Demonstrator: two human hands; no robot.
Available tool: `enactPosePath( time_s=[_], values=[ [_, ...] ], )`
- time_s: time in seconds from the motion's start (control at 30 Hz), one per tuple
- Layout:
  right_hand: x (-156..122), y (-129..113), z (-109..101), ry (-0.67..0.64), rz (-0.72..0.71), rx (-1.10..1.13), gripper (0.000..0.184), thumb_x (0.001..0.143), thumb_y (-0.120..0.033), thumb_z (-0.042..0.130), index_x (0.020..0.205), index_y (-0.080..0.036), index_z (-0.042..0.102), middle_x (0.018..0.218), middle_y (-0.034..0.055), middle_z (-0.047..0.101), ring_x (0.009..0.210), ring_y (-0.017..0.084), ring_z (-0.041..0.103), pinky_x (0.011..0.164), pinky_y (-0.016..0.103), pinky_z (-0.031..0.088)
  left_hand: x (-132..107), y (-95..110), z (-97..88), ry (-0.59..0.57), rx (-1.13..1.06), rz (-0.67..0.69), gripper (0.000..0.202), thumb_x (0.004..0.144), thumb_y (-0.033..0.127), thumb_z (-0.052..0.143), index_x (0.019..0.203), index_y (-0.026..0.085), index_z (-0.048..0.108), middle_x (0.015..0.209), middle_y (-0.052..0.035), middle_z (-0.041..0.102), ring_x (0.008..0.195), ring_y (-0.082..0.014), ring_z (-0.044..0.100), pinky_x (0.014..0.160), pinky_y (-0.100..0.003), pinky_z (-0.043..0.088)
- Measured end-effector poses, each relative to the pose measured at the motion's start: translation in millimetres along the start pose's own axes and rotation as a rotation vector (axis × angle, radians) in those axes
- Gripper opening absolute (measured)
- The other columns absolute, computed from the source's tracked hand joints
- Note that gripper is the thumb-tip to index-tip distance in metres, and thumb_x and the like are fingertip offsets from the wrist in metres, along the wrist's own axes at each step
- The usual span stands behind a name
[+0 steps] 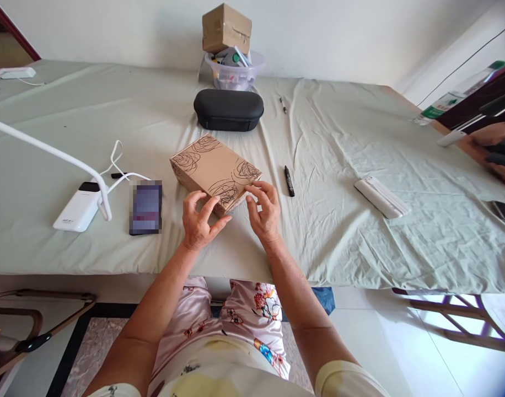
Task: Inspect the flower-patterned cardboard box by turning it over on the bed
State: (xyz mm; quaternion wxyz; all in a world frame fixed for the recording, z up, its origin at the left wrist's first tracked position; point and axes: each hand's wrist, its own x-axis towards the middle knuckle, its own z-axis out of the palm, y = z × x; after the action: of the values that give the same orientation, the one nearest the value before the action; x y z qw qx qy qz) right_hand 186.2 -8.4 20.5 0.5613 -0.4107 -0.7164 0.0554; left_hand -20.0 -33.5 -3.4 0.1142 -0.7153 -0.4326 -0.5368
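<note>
A brown cardboard box (219, 165) with black scribbled swirls on its lid lies at an angle on the cloth, its lid down. My left hand (200, 223) is at the box's near left side, fingers apart and curved, a fingertip at the lid's edge. At the near right corner is my right hand (264, 212), its fingers spread and the fingertips at the edge. Neither hand is wrapped round the box. To the right of my right hand lies a black marker (289, 181).
Behind the box sit a black zip case (229, 112) and a clear plastic bowl (235, 78) with a carton (226, 28) on top. To the left are a phone (146, 208), a white power bank (79, 207) and a white curved arm (49, 149). A pale case (382, 197) lies right.
</note>
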Motion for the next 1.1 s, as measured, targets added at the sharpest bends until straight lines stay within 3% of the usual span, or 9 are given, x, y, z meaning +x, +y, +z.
enactPosePath(
  time_s=[0.17, 0.27, 0.53, 0.63, 0.77, 1.1],
  values=[
    [3, 18, -4, 0.146, 0.132, -0.067, 0.025, 0.107, -0.037, 0.057, 0.124, -0.028, 0.072, 0.130, 0.0110, 0.065, 0.123, 0.026, 0.065, 0.087, 0.041, 0.062, 2, 2, 1.8, 0.027, -0.016, 0.036, 0.042, 0.094, 0.045, 0.075, 0.128, 0.023, 0.066, 0.126, -0.0125, 0.052, 0.123, -0.0283, 0.057, 0.104, -0.043, 0.054],
    [4, 21, -3, 0.172, 0.229, 0.003, 0.025, 0.105, -0.038, 0.057, 0.124, -0.028, 0.069, 0.122, 0.0087, 0.069, 0.112, 0.023, 0.068, 0.083, 0.037, 0.060, 3, 3, 1.4, 0.012, -0.029, 0.029, 0.036, 0.097, 0.040, 0.070, 0.128, 0.023, 0.063, 0.128, -0.0131, 0.051, 0.124, -0.0274, 0.058, 0.101, -0.042, 0.056],
    [8, 15, -5, 0.148, 0.341, 0.142, 0.023, 0.101, -0.046, 0.060, 0.108, -0.024, 0.065, 0.097, 0.0026, 0.067, 0.087, 0.016, 0.065, 0.071, 0.027, 0.054, 2, 3, -1.0, -0.004, -0.071, -0.052, 0.035, 0.099, 0.034, 0.062, 0.130, 0.020, 0.062, 0.133, -0.0156, 0.057, 0.126, -0.0279, 0.060, 0.106, -0.045, 0.053],
    [9, 14, -6, 0.154, 0.345, 0.178, 0.030, 0.100, -0.052, 0.061, 0.098, -0.023, 0.063, 0.088, 0.0009, 0.064, 0.078, 0.014, 0.062, 0.068, 0.027, 0.052, 2, 2, -2.0, 0.001, -0.060, -0.100, 0.034, 0.101, 0.036, 0.057, 0.130, 0.019, 0.062, 0.133, -0.0161, 0.060, 0.127, -0.0280, 0.060, 0.110, -0.046, 0.051],
    [8, 11, -6, 0.113, 0.361, 0.223, 0.040, 0.100, -0.061, 0.061, 0.090, -0.022, 0.059, 0.078, -0.0009, 0.060, 0.069, 0.014, 0.058, 0.063, 0.027, 0.049, 2, -1, -4.3, 0.008, -0.133, -0.175, 0.033, 0.104, 0.032, 0.051, 0.133, 0.019, 0.061, 0.134, -0.0159, 0.063, 0.129, -0.0259, 0.061, 0.106, -0.041, 0.055],
    [7, 4, -11, -0.050, 0.319, 0.302, 0.046, 0.098, -0.066, 0.063, 0.086, -0.023, 0.055, 0.076, -0.0021, 0.056, 0.065, 0.012, 0.052, 0.062, 0.026, 0.047, 0, -6, -4.8, 0.044, -0.248, -0.379, 0.037, 0.106, 0.042, 0.047, 0.133, 0.021, 0.061, 0.135, -0.0147, 0.066, 0.126, -0.0247, 0.064, 0.104, -0.038, 0.055]
  ],
)
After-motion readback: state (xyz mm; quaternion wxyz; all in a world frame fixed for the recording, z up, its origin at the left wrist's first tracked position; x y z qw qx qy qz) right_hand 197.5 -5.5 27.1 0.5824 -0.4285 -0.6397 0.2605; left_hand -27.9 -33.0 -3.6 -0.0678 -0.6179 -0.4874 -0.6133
